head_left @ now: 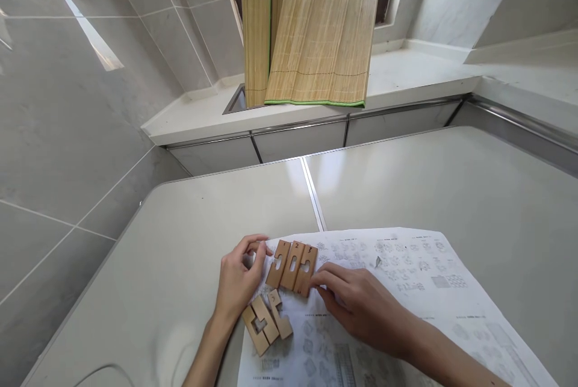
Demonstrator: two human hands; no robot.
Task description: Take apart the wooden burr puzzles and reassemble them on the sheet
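Note:
Three flat notched wooden puzzle pieces (292, 266) lie side by side on a printed instruction sheet (406, 291). My left hand (238, 281) curls at their left end, thumb and fingers pinched around a small wooden piece (255, 248). My right hand (356, 306) rests on the sheet, its fingertips touching the right edge of the row. Several more wooden pieces (266, 321) lie interlocked just below, by my left wrist.
A pale table (180, 266) with a seam down its middle carries the sheet. Beyond it runs a white ledge (406, 74) with rolled bamboo mats (311, 32) leaning upright. A grey tiled wall (67, 104) stands to the left.

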